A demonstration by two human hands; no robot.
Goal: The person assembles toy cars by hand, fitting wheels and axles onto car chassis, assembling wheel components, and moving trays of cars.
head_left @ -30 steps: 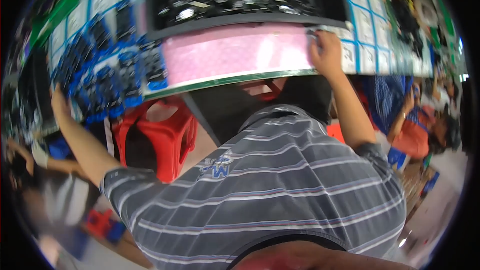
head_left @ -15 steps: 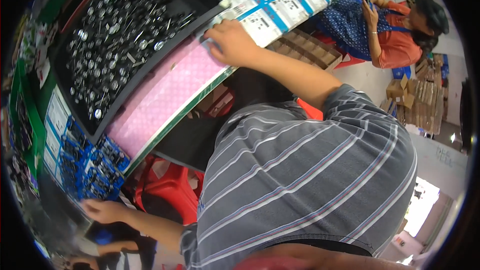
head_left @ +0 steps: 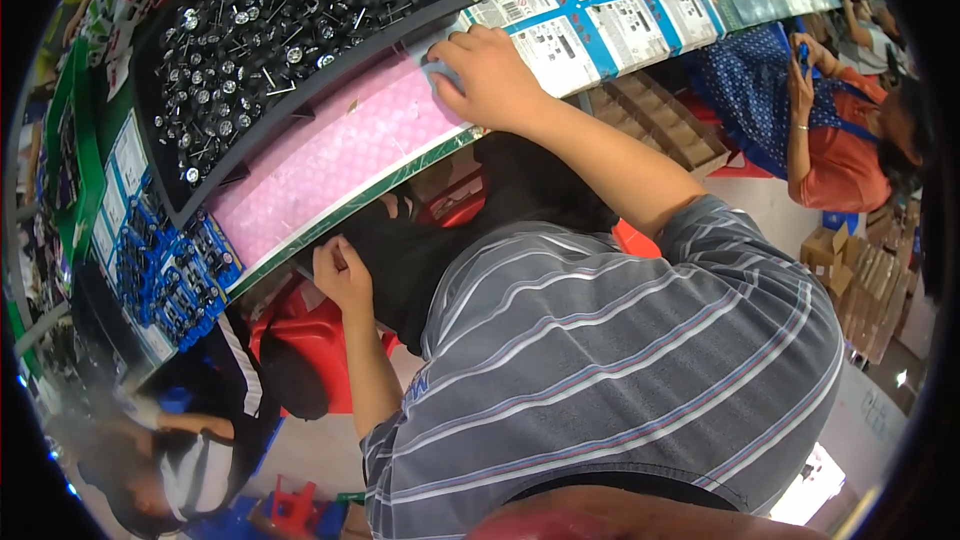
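My right hand (head_left: pixel 487 77) rests palm-down on the right end of a pink bubble-wrap sheet (head_left: pixel 330 155) that covers the bench, fingers curled over a small pale piece I cannot make out. My left hand (head_left: pixel 343 277) is below the bench's green front edge (head_left: pixel 350 208), against my dark trousers, fingers loosely bent with nothing clearly in them. A black tray (head_left: pixel 255 45) full of small dark parts with shiny round heads lies just beyond the pink sheet. Blue-and-white printed cards (head_left: pixel 590 10) lie in a row to the right of my right hand.
Blue packaged items (head_left: pixel 165 285) are heaped at the bench's left end. A red plastic stool (head_left: pixel 315 355) stands under the bench. One person sits at lower left (head_left: pixel 190 460), another in orange and blue at upper right (head_left: pixel 840 140). Cardboard boxes (head_left: pixel 860 270) are stacked at right.
The view has tilted further. My left hand left the blue packages at the bench's left end and came in under the bench edge by my lap. My right hand stayed on the pink sheet.
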